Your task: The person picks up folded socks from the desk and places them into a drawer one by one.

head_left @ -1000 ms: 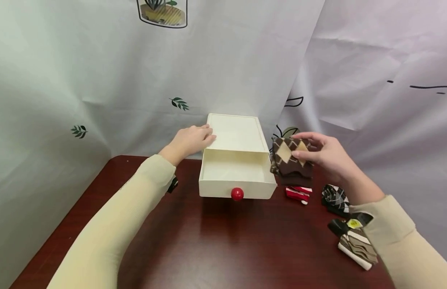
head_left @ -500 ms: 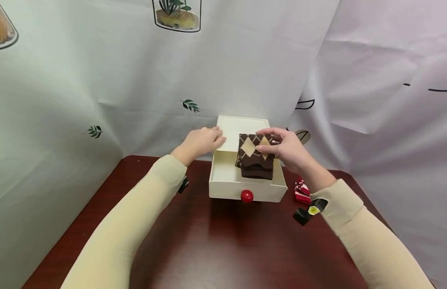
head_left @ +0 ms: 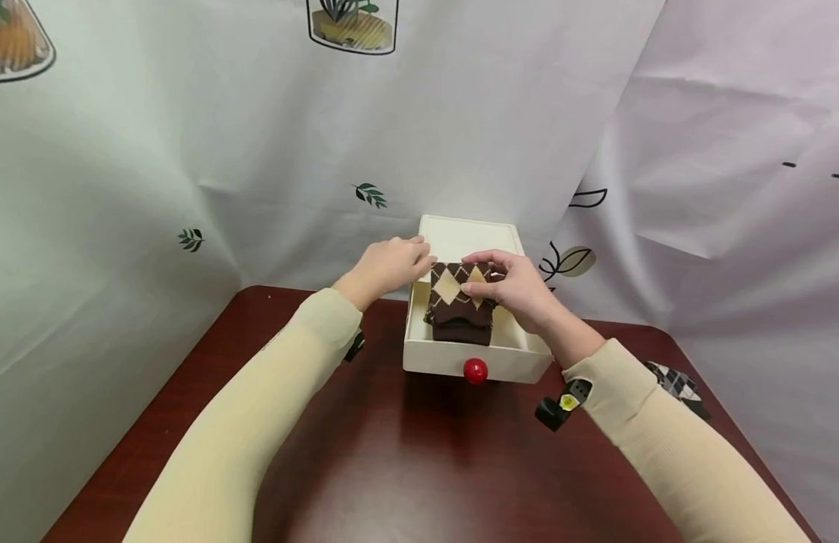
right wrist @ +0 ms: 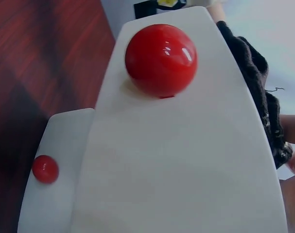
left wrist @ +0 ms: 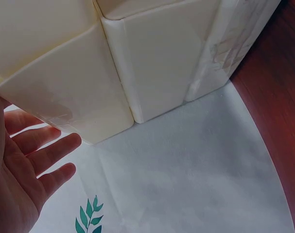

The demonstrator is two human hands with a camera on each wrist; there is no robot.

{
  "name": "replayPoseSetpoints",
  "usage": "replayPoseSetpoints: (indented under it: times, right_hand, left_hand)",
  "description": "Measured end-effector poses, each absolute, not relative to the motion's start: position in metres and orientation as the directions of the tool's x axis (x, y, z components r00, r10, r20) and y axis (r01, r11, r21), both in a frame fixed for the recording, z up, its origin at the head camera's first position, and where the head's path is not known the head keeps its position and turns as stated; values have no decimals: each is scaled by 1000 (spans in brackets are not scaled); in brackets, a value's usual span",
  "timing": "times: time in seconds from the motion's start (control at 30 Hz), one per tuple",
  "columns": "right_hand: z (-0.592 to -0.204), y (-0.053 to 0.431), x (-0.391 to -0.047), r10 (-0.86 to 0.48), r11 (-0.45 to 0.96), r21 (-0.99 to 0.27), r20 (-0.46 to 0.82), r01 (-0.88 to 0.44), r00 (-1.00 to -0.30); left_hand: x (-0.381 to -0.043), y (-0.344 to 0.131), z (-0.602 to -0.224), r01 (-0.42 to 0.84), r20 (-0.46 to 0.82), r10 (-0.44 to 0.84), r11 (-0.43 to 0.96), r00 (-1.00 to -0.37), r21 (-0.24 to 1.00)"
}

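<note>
My right hand [head_left: 517,290] pinches a folded pair of brown argyle socks [head_left: 461,332], thumb on the front. The socks are over the pulled-out upper drawer [head_left: 436,356] of a small white drawer cabinet [head_left: 470,235]. In the right wrist view the socks [right wrist: 249,63] show as dark knit behind the drawer front, which bears a red knob [right wrist: 162,60]. At the cabinet's top left edge, my left hand [head_left: 392,264] rests with loosely extended fingers. The left wrist view has those fingers [left wrist: 55,153] spread beside the cabinet wall.
A black, grey and white argyle sock bundle [head_left: 677,381] lies on the dark red table [head_left: 392,467], right of my right sleeve. Below the open drawer is another drawer front with its own red knob [right wrist: 45,169]. White patterned cloth [head_left: 514,121] hangs close behind the cabinet.
My right hand has carried the brown argyle socks leftward from beside the cabinet to over the open drawer, and lowered them slightly. My left hand stays at the cabinet's edge.
</note>
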State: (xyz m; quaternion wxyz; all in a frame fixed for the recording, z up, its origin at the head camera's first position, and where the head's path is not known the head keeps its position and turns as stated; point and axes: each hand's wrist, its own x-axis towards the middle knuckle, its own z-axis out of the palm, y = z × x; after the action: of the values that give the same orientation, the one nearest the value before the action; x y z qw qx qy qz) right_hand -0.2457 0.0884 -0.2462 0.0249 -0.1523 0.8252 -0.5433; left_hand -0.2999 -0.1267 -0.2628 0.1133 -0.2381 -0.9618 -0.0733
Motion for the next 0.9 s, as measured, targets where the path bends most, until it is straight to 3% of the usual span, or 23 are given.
replayPoseSetpoints:
  times: [0.17, 0.6, 0.9]
  right_hand:
    - [-247, 85, -241, -275, 406, -875, 158, -263, -949]
    - [-266, 79, -233, -395, 509, -805, 95, -304, -914]
    - [-273, 74, -233, -422, 543, -805, -12, -241, -907]
  left_hand:
    - [-299, -127, -258, 467, 247, 434, 879, -866, 93]
    - [-299, -127, -266, 469, 230, 431, 872, -872, 143]
    - [-297, -127, -268, 476, 248, 432, 866, -867, 156]
